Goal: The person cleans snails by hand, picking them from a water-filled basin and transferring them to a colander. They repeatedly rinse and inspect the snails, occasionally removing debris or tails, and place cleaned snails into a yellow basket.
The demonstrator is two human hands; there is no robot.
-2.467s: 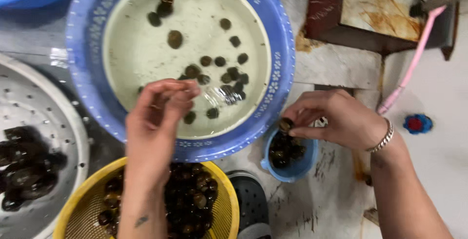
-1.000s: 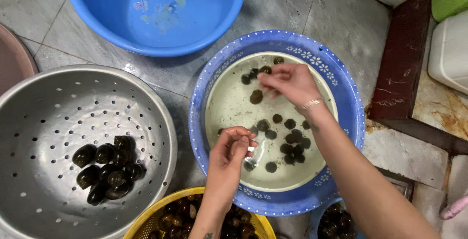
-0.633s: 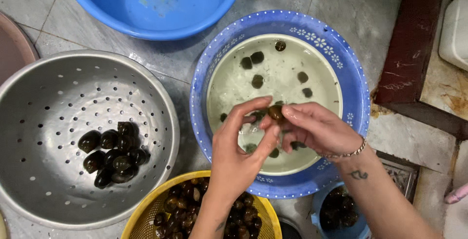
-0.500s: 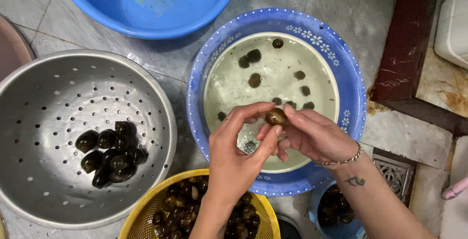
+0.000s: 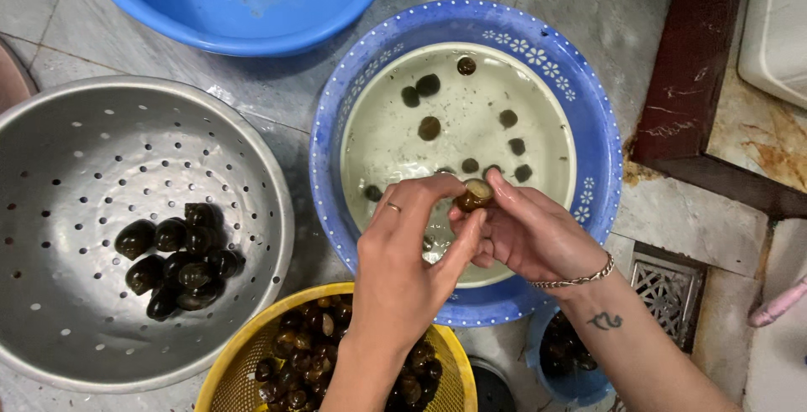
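Observation:
Both hands meet over the near side of a blue-rimmed basin [image 5: 597, 151] holding cloudy water and several dark snails. My left hand [image 5: 403, 261] and my right hand [image 5: 530, 231] pinch one brown snail [image 5: 473, 195] between their fingertips, just above the water. A ring sits on the left hand and a bracelet on the right wrist. Below my left forearm is a yellow basket [image 5: 244, 353] full of small dark snails.
A metal colander [image 5: 76, 168] at the left holds a cluster of dark snails [image 5: 178, 256]. A plain blue tub [image 5: 244, 8] sits at the top. A small blue cup [image 5: 572, 378] with snails is at the bottom right, beside a floor drain [image 5: 664, 282].
My right hand came back from the far side of the basin to join my left hand, and both now hold one snail. The view has shifted slightly.

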